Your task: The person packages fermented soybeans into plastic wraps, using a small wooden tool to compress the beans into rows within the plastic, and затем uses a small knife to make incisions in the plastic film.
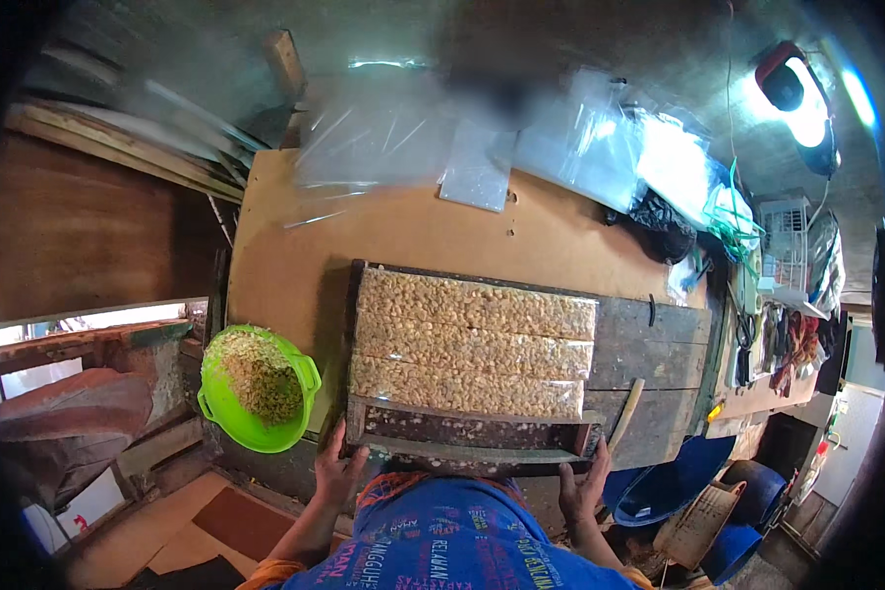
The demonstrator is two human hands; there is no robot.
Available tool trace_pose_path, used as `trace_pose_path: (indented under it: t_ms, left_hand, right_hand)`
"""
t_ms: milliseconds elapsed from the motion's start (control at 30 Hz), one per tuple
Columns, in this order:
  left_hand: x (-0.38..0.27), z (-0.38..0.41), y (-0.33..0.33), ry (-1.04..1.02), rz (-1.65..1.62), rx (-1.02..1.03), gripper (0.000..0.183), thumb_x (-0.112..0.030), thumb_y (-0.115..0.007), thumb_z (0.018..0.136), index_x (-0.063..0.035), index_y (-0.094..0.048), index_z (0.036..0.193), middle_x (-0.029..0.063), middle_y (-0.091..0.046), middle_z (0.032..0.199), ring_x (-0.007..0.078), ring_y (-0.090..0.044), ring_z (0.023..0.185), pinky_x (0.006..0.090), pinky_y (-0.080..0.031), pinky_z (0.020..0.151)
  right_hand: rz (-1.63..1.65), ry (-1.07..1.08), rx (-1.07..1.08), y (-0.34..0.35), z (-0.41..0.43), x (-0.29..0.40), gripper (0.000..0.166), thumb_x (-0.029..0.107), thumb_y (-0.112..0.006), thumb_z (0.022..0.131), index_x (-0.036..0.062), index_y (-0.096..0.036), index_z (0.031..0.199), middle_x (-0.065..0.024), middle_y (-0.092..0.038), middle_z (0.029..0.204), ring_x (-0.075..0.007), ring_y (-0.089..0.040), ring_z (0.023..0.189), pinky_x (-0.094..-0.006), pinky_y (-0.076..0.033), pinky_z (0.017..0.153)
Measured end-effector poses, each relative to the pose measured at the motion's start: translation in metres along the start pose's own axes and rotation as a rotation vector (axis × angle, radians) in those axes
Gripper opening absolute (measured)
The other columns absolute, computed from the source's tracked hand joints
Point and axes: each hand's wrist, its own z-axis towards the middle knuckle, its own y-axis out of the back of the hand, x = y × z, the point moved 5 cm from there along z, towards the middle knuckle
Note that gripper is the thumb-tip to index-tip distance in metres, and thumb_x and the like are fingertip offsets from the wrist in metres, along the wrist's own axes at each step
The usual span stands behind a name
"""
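My left hand (337,466) grips the near left end of a small rectangular wooden frame (472,448). At its near right end, my right hand (586,476) holds the same frame, fingers along the outer side. The open inside of the frame shows a dark, speckled wooden surface. Directly beyond it, three long flat packs of pale split beans (473,343) in clear plastic lie side by side on a dark wooden board (649,346). A dark wooden strip borders the packs on the far and left sides.
A green plastic basin (265,439) of pale beans or flakes stands left. A wooden stick (627,414) lies on the board's right. Clear plastic sheets (383,144) and a black plastic bag (660,225) lie at the table's back. Blue tubs (664,483) stand low at right.
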Motion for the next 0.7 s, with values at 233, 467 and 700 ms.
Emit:
trace_pose_path:
  t_ms: [233, 467, 700]
  left_hand:
    - [-0.018, 0.002, 0.001, 0.032, 0.056, -0.027, 0.068, -0.022, -0.070, 0.092, 0.0028, -0.041, 0.148, 0.0204, -0.054, 0.142, 0.0271, -0.054, 0.129, 0.0379, -0.043, 0.107]
    - [-0.029, 0.003, 0.002, -0.031, 0.025, -0.043, 0.068, -0.021, -0.070, 0.092, -0.0007, -0.040, 0.150, 0.0205, -0.058, 0.137, 0.0250, -0.060, 0.122, 0.0372, -0.047, 0.103]
    - [-0.037, -0.006, 0.016, -0.099, 0.037, -0.134, 0.072, -0.022, -0.065, 0.093, -0.0018, -0.033, 0.154, 0.0274, -0.050, 0.144, 0.0363, -0.054, 0.131, 0.0409, -0.044, 0.106]
  right_hand:
    - [-0.003, 0.014, -0.041, 0.000, 0.004, 0.007, 0.086, 0.015, -0.077, 0.079, -0.0013, -0.031, 0.151, -0.0257, -0.048, 0.133, -0.0442, -0.044, 0.123, -0.0495, -0.035, 0.109]
    - [0.049, 0.105, -0.075, 0.003, 0.003, -0.005, 0.078, 0.014, -0.070, 0.083, -0.0012, -0.035, 0.150, -0.0237, -0.050, 0.129, -0.0408, -0.048, 0.118, -0.0483, -0.037, 0.105]
    - [0.028, 0.283, -0.249, 0.045, 0.083, 0.049, 0.024, 0.009, -0.061, 0.091, -0.0027, -0.060, 0.113, -0.0177, -0.057, 0.111, -0.0330, -0.055, 0.106, -0.0403, -0.044, 0.093]
